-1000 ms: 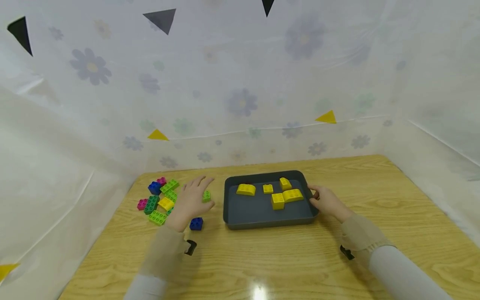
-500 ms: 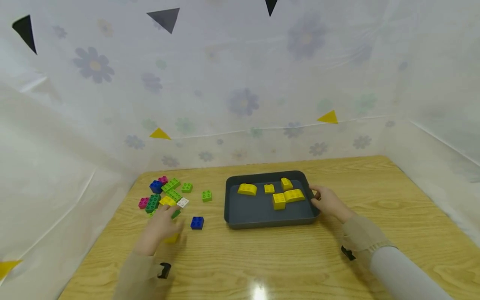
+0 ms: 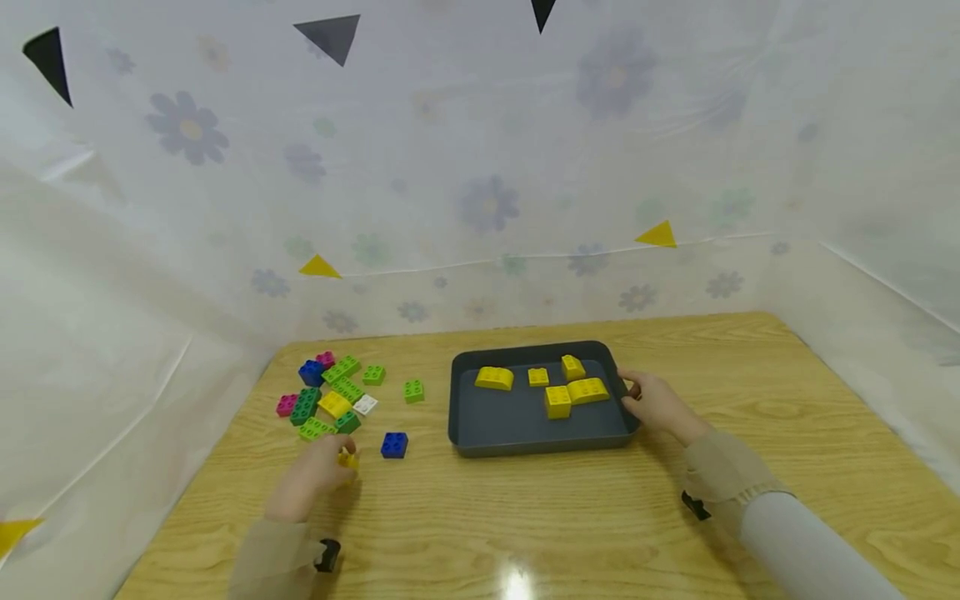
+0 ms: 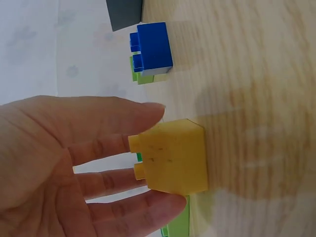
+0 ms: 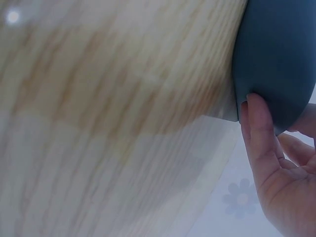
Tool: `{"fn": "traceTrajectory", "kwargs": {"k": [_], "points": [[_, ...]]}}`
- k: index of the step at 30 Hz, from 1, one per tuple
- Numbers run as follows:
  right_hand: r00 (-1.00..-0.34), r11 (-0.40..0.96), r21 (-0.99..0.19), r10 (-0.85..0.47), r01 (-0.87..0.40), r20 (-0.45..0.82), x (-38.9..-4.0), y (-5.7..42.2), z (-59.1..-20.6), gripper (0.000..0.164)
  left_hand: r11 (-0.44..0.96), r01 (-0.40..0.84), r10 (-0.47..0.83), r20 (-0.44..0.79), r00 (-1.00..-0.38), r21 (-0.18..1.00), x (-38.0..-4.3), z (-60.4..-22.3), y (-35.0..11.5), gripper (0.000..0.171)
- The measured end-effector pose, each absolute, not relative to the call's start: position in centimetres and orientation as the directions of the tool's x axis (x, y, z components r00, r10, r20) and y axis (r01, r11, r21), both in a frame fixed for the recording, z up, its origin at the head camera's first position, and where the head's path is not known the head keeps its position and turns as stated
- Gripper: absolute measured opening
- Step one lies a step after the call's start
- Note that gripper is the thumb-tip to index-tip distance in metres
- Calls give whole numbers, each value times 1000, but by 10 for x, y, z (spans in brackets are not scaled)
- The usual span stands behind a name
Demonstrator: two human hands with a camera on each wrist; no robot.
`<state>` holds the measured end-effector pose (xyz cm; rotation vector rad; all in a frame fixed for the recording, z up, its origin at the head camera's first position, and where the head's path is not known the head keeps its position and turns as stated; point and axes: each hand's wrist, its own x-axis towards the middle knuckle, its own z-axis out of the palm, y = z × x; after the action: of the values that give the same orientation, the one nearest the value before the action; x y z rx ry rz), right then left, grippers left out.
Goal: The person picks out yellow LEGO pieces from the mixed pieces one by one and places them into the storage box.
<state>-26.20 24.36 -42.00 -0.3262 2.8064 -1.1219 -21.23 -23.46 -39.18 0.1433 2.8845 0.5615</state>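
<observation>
My left hand [image 3: 311, 471] holds a yellow brick [image 4: 173, 158] on the table, thumb on one side and fingers on the other. In the left wrist view its studs face my palm. At the right end of a dark grey tray [image 3: 510, 446], my right hand [image 3: 660, 408] grips the side wall. In the right wrist view the thumb lies against the tray's outer wall [image 5: 271, 54]; other fingers are partly hidden behind it. Inside the tray are several yellow bricks, among them a square one [image 3: 557, 402] and a curved one [image 3: 494, 379].
Beyond my left hand lies a loose group of bricks: dark green [image 3: 305, 406], lime green [image 3: 318, 429], pink [image 3: 287, 406], white [image 3: 365, 405] and yellow [image 3: 334, 405]. A blue brick [image 3: 394, 445] sits between this group and the tray. A patterned sheet [image 3: 480, 167] hangs behind the table.
My left hand has moved left and towards me, from above the bricks down to the near yellow brick, and its fingers have closed on it. My right hand stays at the tray.
</observation>
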Motion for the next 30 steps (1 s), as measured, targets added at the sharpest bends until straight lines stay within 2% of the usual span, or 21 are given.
{"fn": "traceTrajectory", "kwargs": {"k": [7, 15, 24, 30], "points": [[-971, 703, -693, -237, -163, -13, -262, 243, -418, 51, 914, 61, 136, -162, -977, 400, -211, -393, -234, 21], [-971, 708, -687, -240, -167, -12, -262, 243, -417, 51, 919, 55, 130, -167, -977, 391, -212, -393, -234, 21], [-969, 699, -695, -245, -166, -14, -262, 244, -417, 51, 926, 3, 112, -267, -957, 378, -222, -392, -231, 20], [-969, 697, -696, -246, -170, -10, -262, 244, -417, 51, 940, 17, 131, -315, -940, 339, -234, -373, -220, 21]]}}
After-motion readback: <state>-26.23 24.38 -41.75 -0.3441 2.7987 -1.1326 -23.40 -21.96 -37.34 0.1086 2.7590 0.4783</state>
